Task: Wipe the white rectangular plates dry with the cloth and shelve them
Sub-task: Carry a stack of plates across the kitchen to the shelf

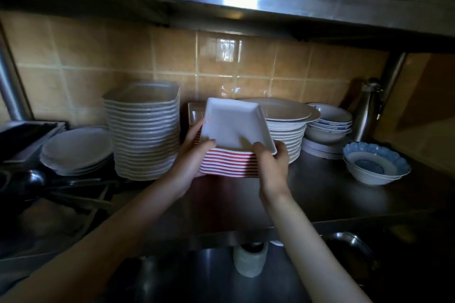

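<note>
A white rectangular plate lies tilted on top of a stack of red-rimmed rectangular plates on the steel shelf. My left hand grips the plate's near left edge, thumb on top. My right hand grips its near right corner, thumb over the rim. No cloth shows in either hand. A tall stack of white rectangular plates stands just left of the red-rimmed stack.
Round white plates are stacked behind on the right, with blue-patterned bowls, a scalloped blue bowl and a steel bottle further right. Oval plates and dark utensils lie left. An overhead shelf hangs above; a sink sits below.
</note>
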